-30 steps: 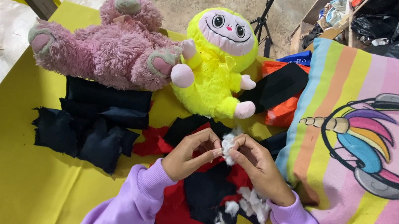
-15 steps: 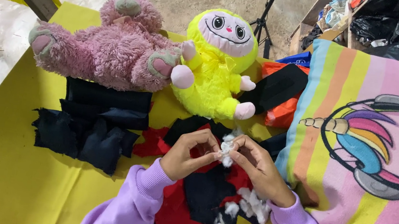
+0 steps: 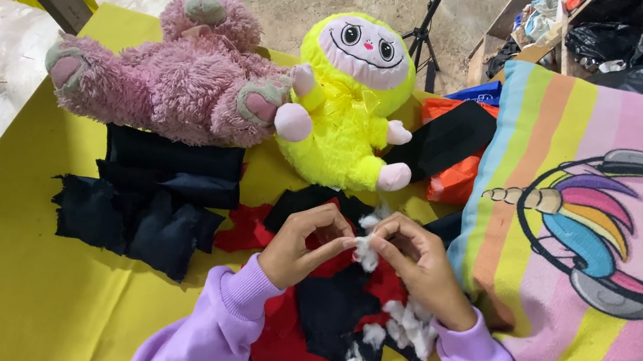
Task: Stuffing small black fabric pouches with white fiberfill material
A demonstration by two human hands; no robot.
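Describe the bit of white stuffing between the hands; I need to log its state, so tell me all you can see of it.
The stuffing tuft is a small, fluffy white clump, like loose fibre fill, ragged at the edges. It is pinched between the fingertips of the left hand and right hand, held above the red and black fabric pieces on the yellow cloth. More white tufts lie on the fabric below the right hand.
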